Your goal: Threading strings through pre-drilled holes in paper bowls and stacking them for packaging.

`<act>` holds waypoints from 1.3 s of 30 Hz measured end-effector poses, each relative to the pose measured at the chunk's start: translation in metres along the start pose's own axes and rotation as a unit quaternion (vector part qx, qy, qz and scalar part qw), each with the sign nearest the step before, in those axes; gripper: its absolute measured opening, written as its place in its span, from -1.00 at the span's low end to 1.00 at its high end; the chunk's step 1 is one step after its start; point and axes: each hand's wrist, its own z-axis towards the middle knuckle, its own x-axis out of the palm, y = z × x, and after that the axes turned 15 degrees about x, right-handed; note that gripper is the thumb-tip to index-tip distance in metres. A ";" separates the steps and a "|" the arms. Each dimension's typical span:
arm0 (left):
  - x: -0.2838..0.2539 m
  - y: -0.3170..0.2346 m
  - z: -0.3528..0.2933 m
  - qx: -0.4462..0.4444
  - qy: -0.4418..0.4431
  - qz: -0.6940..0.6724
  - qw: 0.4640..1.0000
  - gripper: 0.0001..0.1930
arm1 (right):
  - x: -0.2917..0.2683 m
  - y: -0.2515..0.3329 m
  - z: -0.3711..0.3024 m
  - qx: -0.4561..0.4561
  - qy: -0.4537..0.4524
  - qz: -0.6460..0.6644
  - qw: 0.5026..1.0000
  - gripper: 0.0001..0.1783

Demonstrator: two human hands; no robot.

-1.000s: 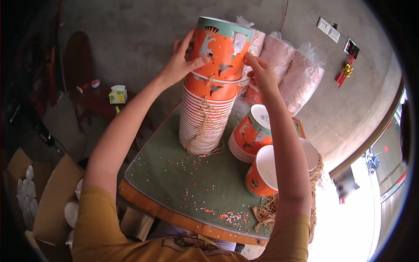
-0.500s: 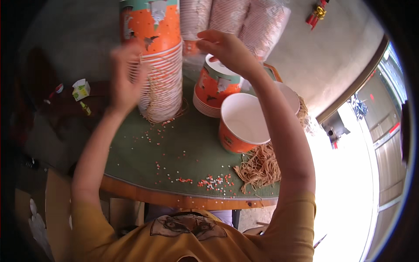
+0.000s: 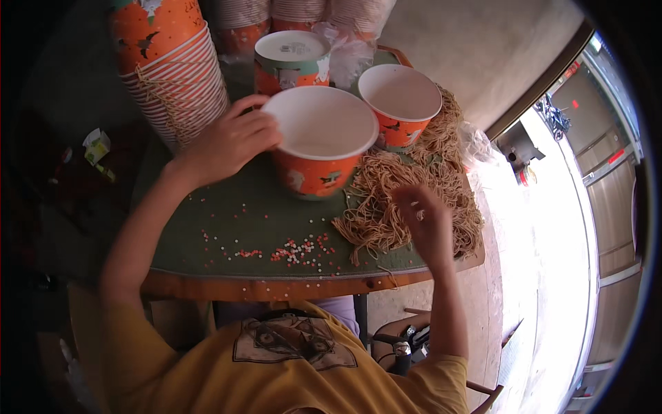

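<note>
With its fingers on the left side of the rim, my left hand (image 3: 241,138) holds an orange paper bucket (image 3: 314,176), its white inside facing up. Loosely curled and slightly blurred, my right hand (image 3: 429,224) hovers over a heap of tan strings (image 3: 383,200); a gap shows between its fingers. A second open orange bucket (image 3: 400,127) stands by the strings. Behind the held bucket, an upside-down bucket (image 3: 293,58) shows its white base. At the left rises a tall stack of nested buckets (image 3: 176,86), with tan string looped around it.
Small orange and white beads (image 3: 296,252) lie scattered near the front edge of the green-topped table (image 3: 172,241). More bucket stacks in clear plastic (image 3: 296,10) stand at the back. A crumpled plastic bag (image 3: 476,145) lies beyond the strings, at the right.
My left hand has come away from the tall stack and taken hold of the front bucket. My right hand has come down toward the strings. The view has shifted, too.
</note>
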 end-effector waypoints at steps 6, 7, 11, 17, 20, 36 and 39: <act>-0.035 -0.078 -0.017 -0.105 0.029 -0.033 0.993 -0.76 | 0.051 -0.027 -0.011 0.008 -0.001 -0.166 0.986 -0.86; -0.035 -0.085 -0.017 -0.117 0.026 -0.050 0.991 -0.71 | 0.055 -0.028 -0.010 0.001 -0.008 -0.194 0.981 -0.86; -0.031 -0.102 -0.013 -0.154 0.005 -0.043 0.987 -0.64 | 0.058 -0.025 0.008 0.038 0.068 -0.095 0.992 -0.88; -0.030 -0.146 0.014 -0.230 -0.189 -0.098 0.950 -0.57 | 0.036 0.041 0.014 0.195 0.231 0.302 0.904 -0.78; -0.019 -0.158 0.037 -0.374 -0.251 -0.290 0.844 -0.53 | 0.037 0.071 0.011 0.173 0.263 0.346 0.884 -0.80; -0.027 -0.167 0.014 -0.495 -0.265 -0.543 0.625 -0.76 | 0.070 0.074 -0.006 -0.043 0.139 0.066 0.987 -0.79; -0.026 -0.171 0.010 -0.490 -0.180 -0.478 0.707 -0.78 | 0.080 0.078 -0.022 -0.164 0.084 0.144 0.972 -0.75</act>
